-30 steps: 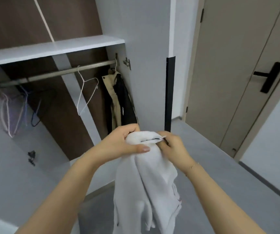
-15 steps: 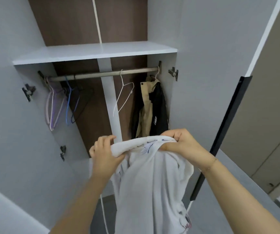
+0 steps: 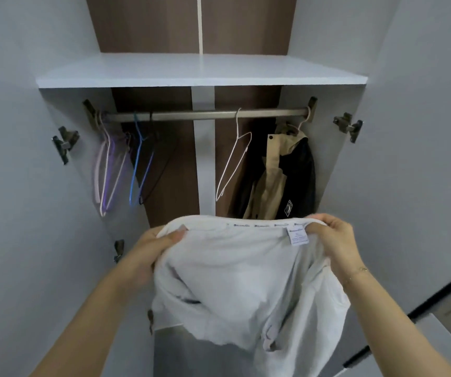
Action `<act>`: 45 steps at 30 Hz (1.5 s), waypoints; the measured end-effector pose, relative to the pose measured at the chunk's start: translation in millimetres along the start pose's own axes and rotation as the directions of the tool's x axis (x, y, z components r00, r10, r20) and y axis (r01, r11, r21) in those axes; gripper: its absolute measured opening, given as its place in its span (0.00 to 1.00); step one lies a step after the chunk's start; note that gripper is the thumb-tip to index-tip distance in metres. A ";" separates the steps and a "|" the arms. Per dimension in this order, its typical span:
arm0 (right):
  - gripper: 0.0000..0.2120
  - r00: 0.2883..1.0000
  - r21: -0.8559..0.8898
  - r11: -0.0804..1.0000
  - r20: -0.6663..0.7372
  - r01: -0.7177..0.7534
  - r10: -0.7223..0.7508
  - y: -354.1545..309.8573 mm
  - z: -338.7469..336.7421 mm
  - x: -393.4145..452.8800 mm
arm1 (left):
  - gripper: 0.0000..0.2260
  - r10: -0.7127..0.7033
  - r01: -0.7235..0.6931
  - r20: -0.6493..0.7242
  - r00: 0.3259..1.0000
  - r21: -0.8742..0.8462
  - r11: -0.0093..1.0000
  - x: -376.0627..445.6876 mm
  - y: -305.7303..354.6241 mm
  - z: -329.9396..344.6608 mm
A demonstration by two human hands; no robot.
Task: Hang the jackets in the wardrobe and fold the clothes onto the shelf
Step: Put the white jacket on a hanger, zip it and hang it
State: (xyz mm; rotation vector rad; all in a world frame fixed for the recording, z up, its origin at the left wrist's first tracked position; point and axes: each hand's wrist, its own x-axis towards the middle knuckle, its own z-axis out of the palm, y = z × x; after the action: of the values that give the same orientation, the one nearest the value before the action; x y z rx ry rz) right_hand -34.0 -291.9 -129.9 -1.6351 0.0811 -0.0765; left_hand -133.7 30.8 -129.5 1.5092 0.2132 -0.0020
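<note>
1. At 9 o'clock, coloured hangers [image 3: 115,164] hang bunched at the rod's [image 3: 191,115] left end.
2. At 7 o'clock, the left hand [image 3: 150,248] pinches the white garment's [image 3: 240,281] neckline, thumb on top; fingers curl behind the cloth.
3. At 12 o'clock, the shelf [image 3: 199,70] spans the wardrobe; a white hanger [image 3: 233,159] hangs below.
4. At 2 o'clock, a beige-and-black jacket [image 3: 281,175] hangs.
5. At 4 o'clock, the right hand [image 3: 335,240] grips the neckline's other end.

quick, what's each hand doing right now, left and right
Left hand: closed, gripping the white garment at its top edge.
Right hand: closed, fingers curled over the same edge near the label.
</note>
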 end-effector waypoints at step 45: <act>0.20 0.915 -0.086 0.985 0.391 0.147 -0.103 77.7 148.1 228.6 | 0.35 -0.257 0.276 -0.203 0.945 0.072 0.958 177.9 -12.1 -38.1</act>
State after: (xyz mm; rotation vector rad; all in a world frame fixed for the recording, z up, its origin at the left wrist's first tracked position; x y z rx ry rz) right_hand 207.6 -172.7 -217.1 -1.7398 -0.3284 0.1564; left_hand 34.0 91.0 -168.3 1.5697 0.5802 -0.0849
